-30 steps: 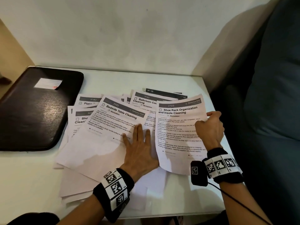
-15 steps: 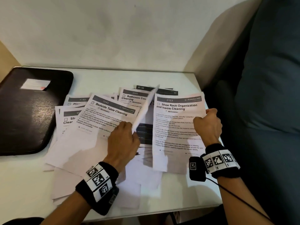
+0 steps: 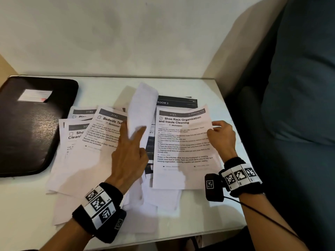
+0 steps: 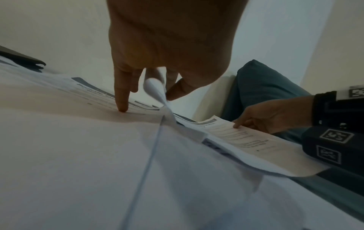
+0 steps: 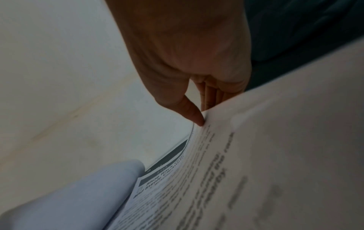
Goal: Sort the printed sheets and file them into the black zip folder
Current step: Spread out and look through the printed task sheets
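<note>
So we've got a big messy spread of printed sheets [image 3: 87,160] all over the white table [image 3: 21,211], and the black zip folder [image 3: 30,127] is lying shut at the far left, its edge just touching the pile. Our left hand [image 3: 129,156] is lifting one sheet [image 3: 143,109] so it curls up blank side toward us, pinched between the thumb and the middle fingers, while the forefinger [image 4: 121,99] sticks out straight and presses down on the "Bedside Table" page [image 3: 108,131]. Our right hand [image 3: 222,138] pinches the right edge of the "Shoe Rack Organization" page [image 3: 183,151], thumb [image 5: 194,116] on top and the other fingers tucked together underneath. A dark "ROOM 3" page [image 3: 176,103] peeks out behind it.
</note>
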